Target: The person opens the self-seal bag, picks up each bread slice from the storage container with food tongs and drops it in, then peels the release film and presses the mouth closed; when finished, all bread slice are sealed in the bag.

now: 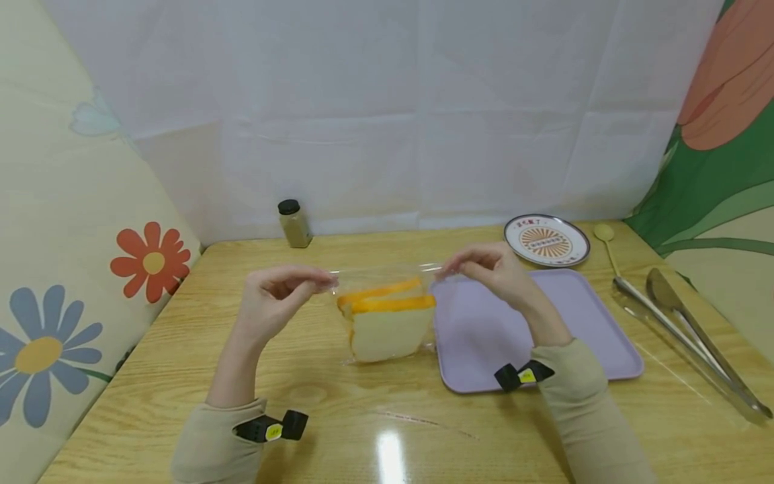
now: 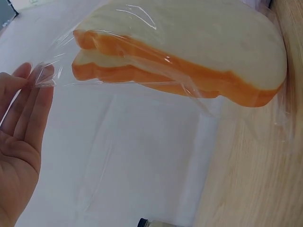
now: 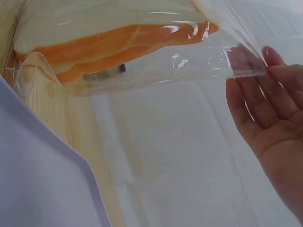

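Two bread slices with orange crusts stand inside a clear plastic bag above the wooden table. My left hand pinches the bag's upper left corner between thumb and fingers. At the upper right corner, my right hand pinches the film the same way. In the left wrist view the bread leans inside the film, close to the table, with my left hand at the corner. The right wrist view shows the bag corner between the thumb and fingers of my right hand.
A lilac tray lies right of the bag, a patterned plate behind it. A yellow spoon and metal tongs are at the far right. A black-capped jar stands at the back left. A thin clear strip lies in front.
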Demonstrator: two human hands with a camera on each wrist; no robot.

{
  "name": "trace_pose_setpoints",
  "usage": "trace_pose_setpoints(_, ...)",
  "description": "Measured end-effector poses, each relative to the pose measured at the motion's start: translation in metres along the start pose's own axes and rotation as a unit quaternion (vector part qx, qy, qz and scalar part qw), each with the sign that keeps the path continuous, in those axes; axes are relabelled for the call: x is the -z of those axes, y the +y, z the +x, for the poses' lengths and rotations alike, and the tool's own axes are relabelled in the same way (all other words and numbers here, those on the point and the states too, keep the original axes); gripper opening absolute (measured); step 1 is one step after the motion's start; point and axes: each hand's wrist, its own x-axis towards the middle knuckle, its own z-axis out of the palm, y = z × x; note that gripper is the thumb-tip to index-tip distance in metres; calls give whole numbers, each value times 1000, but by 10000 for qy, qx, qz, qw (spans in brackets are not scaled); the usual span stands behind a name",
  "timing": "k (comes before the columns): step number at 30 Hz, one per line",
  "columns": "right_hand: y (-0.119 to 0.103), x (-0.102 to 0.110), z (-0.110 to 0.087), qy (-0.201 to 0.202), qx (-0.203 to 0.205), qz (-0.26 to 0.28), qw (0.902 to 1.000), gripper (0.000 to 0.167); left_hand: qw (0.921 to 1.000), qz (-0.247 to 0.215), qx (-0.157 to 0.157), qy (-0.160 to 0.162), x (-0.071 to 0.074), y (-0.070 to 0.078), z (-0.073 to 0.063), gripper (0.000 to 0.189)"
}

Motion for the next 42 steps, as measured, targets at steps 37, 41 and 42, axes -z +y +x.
trace_pose_setpoints(37,-10,-13,7,828,-498,-857,9916,18,9963,681,-232,462,-7,1,5,32)
trace_pose_setpoints(41,-12,-13,7,819,-589,-840,9913,19,9955,762,-233,511,-7,1,5,33)
trace_pose_setpoints(42,-12,-13,7,822,-611,-853,9911,19,9952,792,-248,527,-8,1,5,34)
